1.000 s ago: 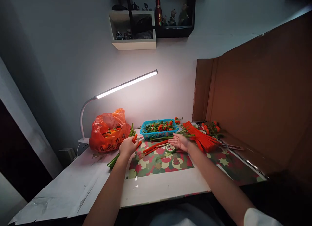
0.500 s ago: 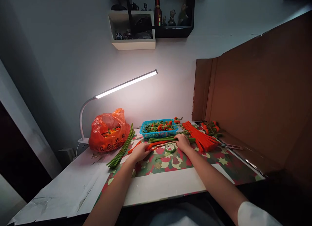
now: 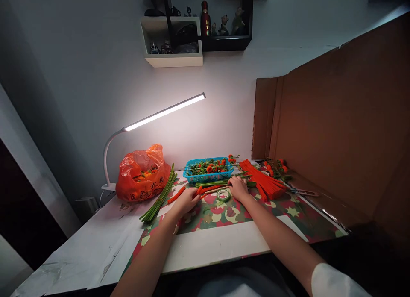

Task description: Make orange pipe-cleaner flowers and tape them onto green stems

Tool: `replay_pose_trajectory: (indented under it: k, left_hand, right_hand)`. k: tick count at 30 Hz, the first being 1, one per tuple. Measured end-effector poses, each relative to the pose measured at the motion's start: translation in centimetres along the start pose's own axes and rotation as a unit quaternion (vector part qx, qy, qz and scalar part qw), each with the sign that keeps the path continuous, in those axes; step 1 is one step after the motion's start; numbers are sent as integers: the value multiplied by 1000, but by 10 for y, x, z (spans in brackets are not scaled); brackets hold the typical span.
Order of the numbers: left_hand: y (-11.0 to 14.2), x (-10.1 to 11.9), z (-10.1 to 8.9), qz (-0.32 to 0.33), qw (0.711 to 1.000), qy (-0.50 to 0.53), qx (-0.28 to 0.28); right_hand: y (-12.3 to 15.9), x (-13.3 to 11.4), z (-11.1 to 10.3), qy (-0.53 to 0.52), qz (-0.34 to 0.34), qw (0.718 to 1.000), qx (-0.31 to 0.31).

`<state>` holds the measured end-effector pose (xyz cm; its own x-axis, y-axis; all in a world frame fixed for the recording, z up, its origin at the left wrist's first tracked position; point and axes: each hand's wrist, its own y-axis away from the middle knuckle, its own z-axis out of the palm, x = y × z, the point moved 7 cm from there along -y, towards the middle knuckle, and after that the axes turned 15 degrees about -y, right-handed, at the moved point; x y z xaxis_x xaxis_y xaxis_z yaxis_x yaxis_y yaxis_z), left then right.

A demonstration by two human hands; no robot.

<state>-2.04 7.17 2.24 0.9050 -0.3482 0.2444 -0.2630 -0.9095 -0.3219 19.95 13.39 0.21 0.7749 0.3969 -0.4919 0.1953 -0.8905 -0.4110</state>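
Observation:
My left hand (image 3: 188,201) is closed, its thumb and finger pinched on an orange pipe cleaner (image 3: 200,190). Another orange fuzzy length (image 3: 176,195) lies just left of that hand. My right hand (image 3: 238,188) has its fingers curled together at the right end of a thin pale stick (image 3: 214,190); its fingertips are too small to make out fully. Between the hands lies a roll of green tape (image 3: 223,195). Long green stems (image 3: 208,184) run behind both hands. A large bundle of orange-red pipe cleaners (image 3: 265,183) rests right of my right hand.
A blue basket (image 3: 208,177) holds orange flowers on green stems. Left of it are a tied green stem bundle (image 3: 158,198) and an orange plastic bag (image 3: 139,190). Scissors (image 3: 304,192) lie at right by a cardboard panel (image 3: 336,130). A lit lamp (image 3: 165,112) reaches over the table.
My left hand has turned slightly, and the orange pipe cleaner at its fingertips now sticks up. My right hand stays almost in place. The view has shifted a little.

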Motion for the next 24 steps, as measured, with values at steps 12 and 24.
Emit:
replay_pose_trajectory:
  k: [12, 24]
  left_hand:
    - [-4, -13, -1, -117, 958, 252, 67]
    - [0, -11, 14, -267, 701, 659, 57]
  right_hand:
    - [3, -10, -21, -73, -32, 988, 130]
    - [18, -34, -53, -290, -57, 930, 218]
